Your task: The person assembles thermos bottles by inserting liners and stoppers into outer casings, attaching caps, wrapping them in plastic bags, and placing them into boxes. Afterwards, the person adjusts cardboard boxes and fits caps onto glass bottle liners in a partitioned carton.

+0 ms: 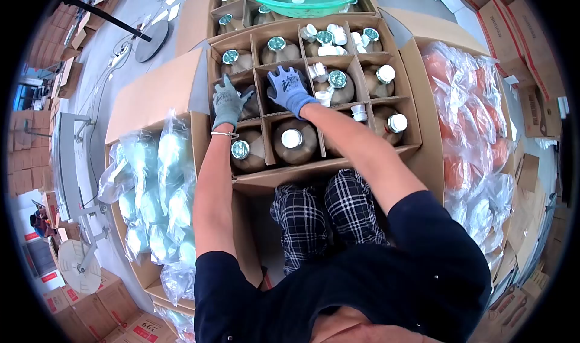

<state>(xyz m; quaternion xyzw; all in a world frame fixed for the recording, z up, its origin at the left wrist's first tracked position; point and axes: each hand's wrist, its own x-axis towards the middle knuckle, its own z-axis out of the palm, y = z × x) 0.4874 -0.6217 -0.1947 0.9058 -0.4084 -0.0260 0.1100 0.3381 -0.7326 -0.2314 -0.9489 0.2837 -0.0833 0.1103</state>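
A cardboard carton (320,169) with dividers stands in front of me, with large brownish bottles in its compartments. My left hand (228,103), in a grey-green glove, reaches over the left column, fingers spread beside a partly hidden bottle (246,95). In a blue-grey glove, my right hand (290,89) lies over the adjoining compartment with its fingers apart; what is beneath the palm is hidden. One bottle near me has a white cap (292,139), while another at the front left shows a silvery-green top (240,149). Loose white caps (331,36) lie among the back bottles.
A green basin (308,7) of white pieces sits on another carton behind. An open box of pale-green plastic-wrapped items (145,186) stands left, one of orange wrapped items (462,116) right. A black pole on a round base (152,41) stands on the floor.
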